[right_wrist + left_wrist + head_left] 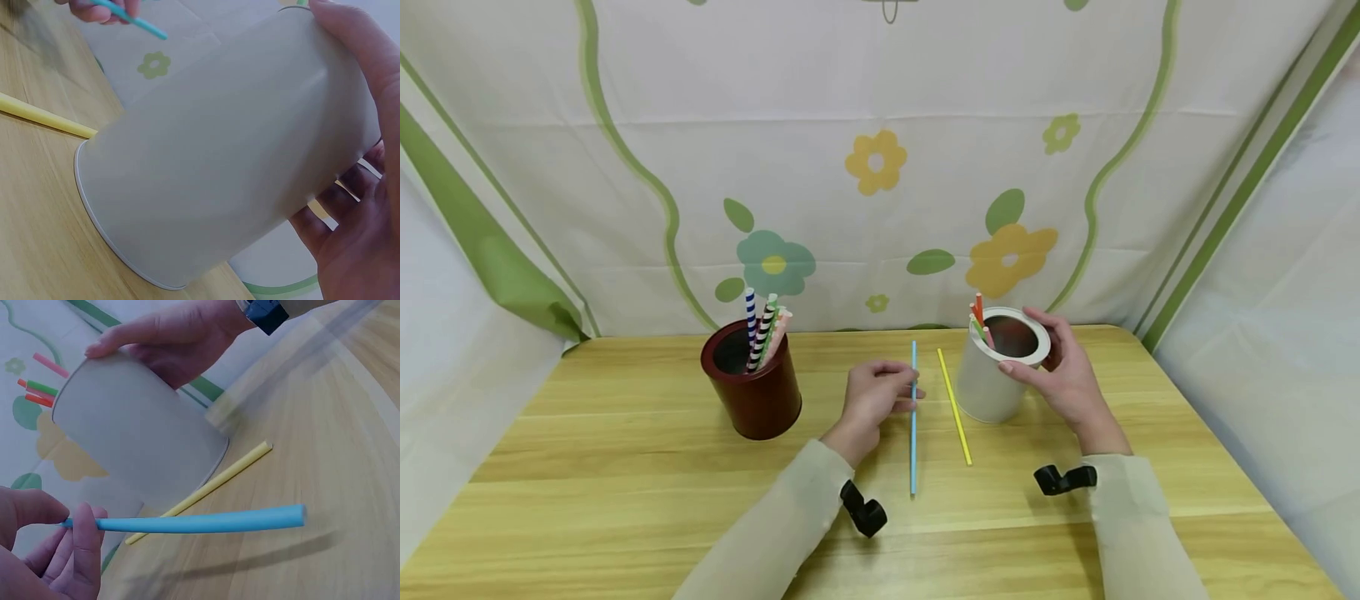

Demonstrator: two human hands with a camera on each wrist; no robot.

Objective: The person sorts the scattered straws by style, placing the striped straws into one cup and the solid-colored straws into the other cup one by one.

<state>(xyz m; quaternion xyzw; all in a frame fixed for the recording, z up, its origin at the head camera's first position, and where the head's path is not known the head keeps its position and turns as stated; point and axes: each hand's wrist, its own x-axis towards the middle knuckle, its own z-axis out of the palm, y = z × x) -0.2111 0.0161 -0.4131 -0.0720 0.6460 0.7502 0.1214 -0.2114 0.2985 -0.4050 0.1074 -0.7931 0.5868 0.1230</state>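
Between thumb and fingers my left hand (874,400) pinches a light blue straw (206,523), raised a little over the table, where its shadow falls. A yellow straw (955,408) lies on the wood between that hand and a white can (988,379). My right hand (1063,375) grips the can by its upper rim and side, thumb in front and fingers behind. Several red, pink and green straws (978,310) lean at the left of the can's mouth. In the right wrist view the can (225,150) fills the middle, its base on the table.
A dark red can (760,404) stands on the left of the wooden table (625,500), holding several striped straws (763,333) and pink ones. Behind the table hangs a white curtain (737,150) with flowers and green trim. Each wrist wears a black camera mount (863,510).
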